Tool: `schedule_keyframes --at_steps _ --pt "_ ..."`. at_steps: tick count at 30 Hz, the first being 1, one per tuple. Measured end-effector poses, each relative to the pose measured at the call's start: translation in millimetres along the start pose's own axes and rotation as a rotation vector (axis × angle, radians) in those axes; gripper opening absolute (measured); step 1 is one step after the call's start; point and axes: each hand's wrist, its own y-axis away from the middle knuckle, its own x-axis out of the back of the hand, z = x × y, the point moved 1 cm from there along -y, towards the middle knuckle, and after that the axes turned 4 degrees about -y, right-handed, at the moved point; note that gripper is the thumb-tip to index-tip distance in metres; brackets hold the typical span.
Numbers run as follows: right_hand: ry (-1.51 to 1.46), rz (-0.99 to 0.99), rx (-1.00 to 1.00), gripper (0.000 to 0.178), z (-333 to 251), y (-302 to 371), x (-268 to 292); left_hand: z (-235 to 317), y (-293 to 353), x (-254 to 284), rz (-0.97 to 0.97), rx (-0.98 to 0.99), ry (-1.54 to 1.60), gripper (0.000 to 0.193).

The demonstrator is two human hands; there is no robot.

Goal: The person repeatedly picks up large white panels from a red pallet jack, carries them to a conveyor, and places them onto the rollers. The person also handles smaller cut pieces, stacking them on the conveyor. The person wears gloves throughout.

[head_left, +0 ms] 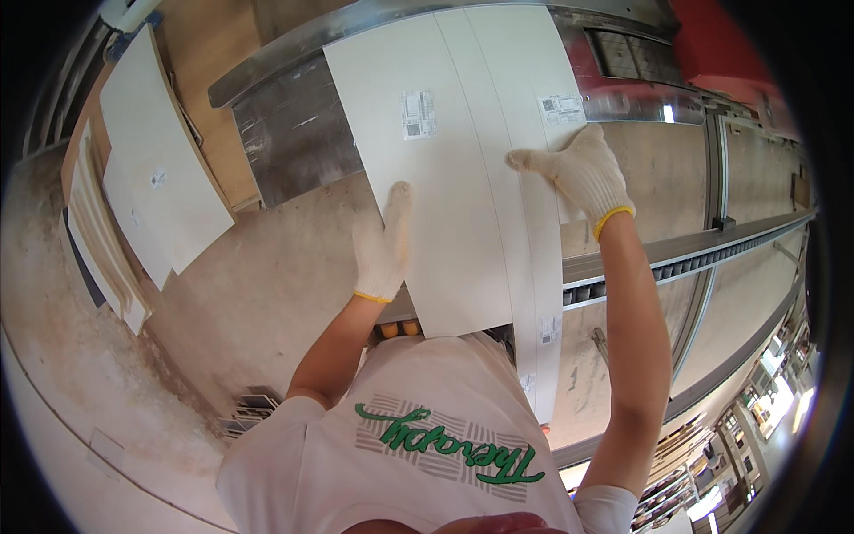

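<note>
Long white boards lie side by side in front of me and reach toward my body, with thin seams between a wide one and narrower strips. Paper labels are stuck on them. My left hand, in a white knit glove, grips the left edge of the wide board, thumb on its face; the other fingers are partly hidden. Farther right, my gloved right hand holds the strips' right edge, its thumb stretched across the top and its fingertips near a label.
A dark metal plate supports the boards at the far left. More white boards are stacked on the left. A metal rail runs off to the right, and a red machine part stands at the far right.
</note>
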Motion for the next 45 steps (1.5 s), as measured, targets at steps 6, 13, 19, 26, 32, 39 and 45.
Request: schedule_keyframes --at_steps 6,13,19,26,32,39,45 --pt "0.046 0.092 0.002 0.108 1.8 -4.7 -3.3 0.2 -3.4 -10.0 0.05 -0.014 0.131 0.036" --pt "0.002 -0.012 -0.102 0.114 10.0 -17.9 16.0 5.9 -3.4 -28.2 0.028 0.02 0.136 0.033" --pt "-0.018 0.008 -0.067 0.109 44.9 -43.6 57.5 19.4 -4.0 -83.9 0.058 0.005 0.11 0.046" --pt "-0.024 0.017 -0.042 0.103 99.0 -80.1 116.8 54.6 1.3 -171.1 0.113 -0.099 0.096 0.047" --pt "0.041 -0.036 -0.047 0.124 149.6 -123.6 185.8 88.5 3.8 -251.5 -0.02 -0.027 0.097 0.049" --pt "0.025 0.055 0.007 0.116 225.6 -177.7 263.4 127.6 2.3 -378.2 0.032 -0.103 0.216 0.058" --pt "0.085 0.055 0.11 0.126 287.7 -225.6 305.5 156.3 5.5 -444.3 -0.047 -0.094 0.161 0.065"
